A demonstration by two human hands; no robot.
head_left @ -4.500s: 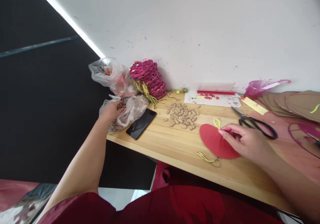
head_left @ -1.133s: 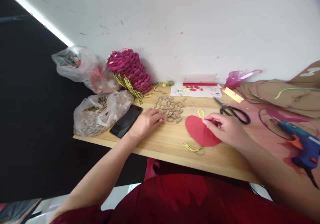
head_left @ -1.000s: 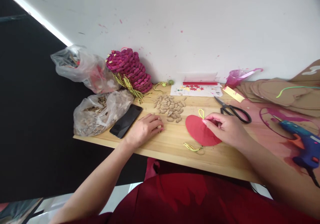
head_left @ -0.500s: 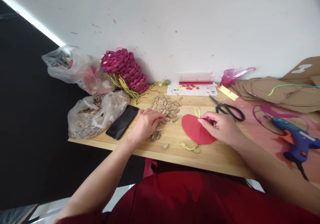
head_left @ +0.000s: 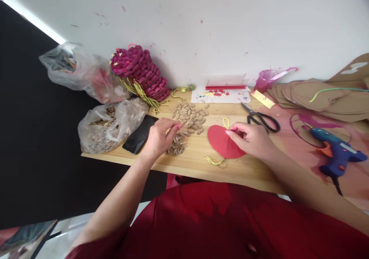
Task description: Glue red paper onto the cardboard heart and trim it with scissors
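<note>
My left hand [head_left: 162, 136] hovers over a small pile of opened peanut shells [head_left: 178, 145], thumb and fingers pinched together. Whatever is between those fingertips, if anything, is too small to make out. Just beyond lies a spread of peanut shells [head_left: 188, 114]. My right hand [head_left: 249, 137] pinches the upper edge of a flat red rounded piece [head_left: 223, 141], which lies on the wooden table. A yellow cord loop [head_left: 226, 122] stands out at its top, and a yellow tassel [head_left: 213, 160] trails from its lower edge.
Left are a phone [head_left: 140, 134], a plastic bag of shells [head_left: 111, 126] and stacked magenta pieces [head_left: 141, 72]. Behind lies a white sheet with star stickers [head_left: 219, 94]. To the right are scissors [head_left: 261, 118], a blue glue gun [head_left: 334, 147] and cardboard cutouts [head_left: 311, 99].
My left hand has drawn back slightly left from the peanut shells. A loose piece near the table's front edge no longer shows. My right hand keeps its hold; the view has tilted a little.
</note>
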